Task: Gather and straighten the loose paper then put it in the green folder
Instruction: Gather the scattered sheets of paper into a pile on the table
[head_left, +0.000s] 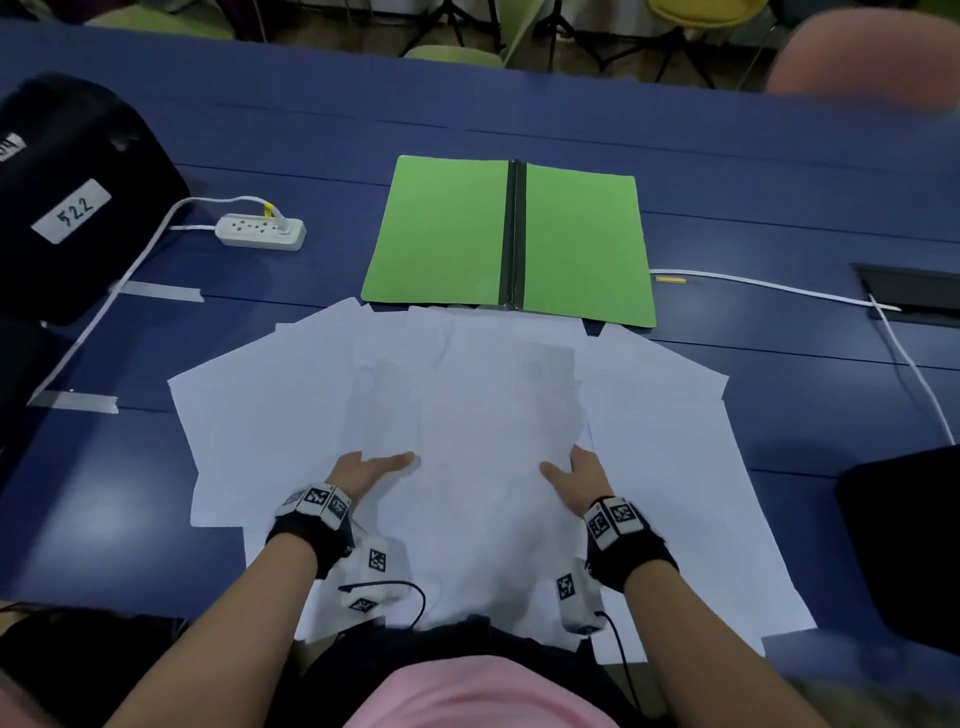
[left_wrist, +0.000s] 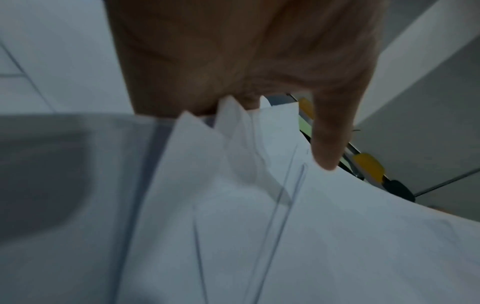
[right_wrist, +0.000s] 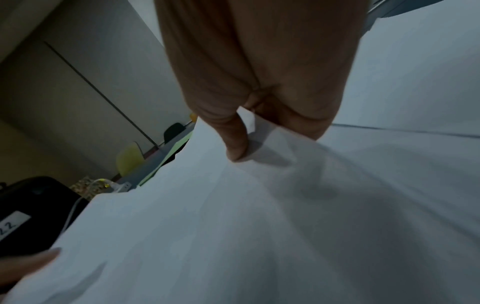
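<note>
A green folder (head_left: 447, 234) lies open and flat at the far middle of the blue table (head_left: 779, 197). Several white sheets of loose paper (head_left: 260, 431) are fanned out in front of it, reaching the near edge. My left hand (head_left: 371, 467) and right hand (head_left: 574, 475) each pinch a side of a middle bunch of sheets (head_left: 483, 415), thumbs on top and fingers hidden beneath. In the left wrist view the thumb (left_wrist: 330, 133) presses the paper (left_wrist: 285, 236). In the right wrist view the thumb (right_wrist: 233, 139) lies on the sheets (right_wrist: 259, 226).
A black bag (head_left: 67, 197) with a white label sits far left, beside a white power strip (head_left: 260, 232). A white cable (head_left: 779, 288) runs right of the folder toward a table hatch (head_left: 914, 299). A black object (head_left: 904, 540) sits at the right edge. Grey tape (head_left: 72, 401) marks the left.
</note>
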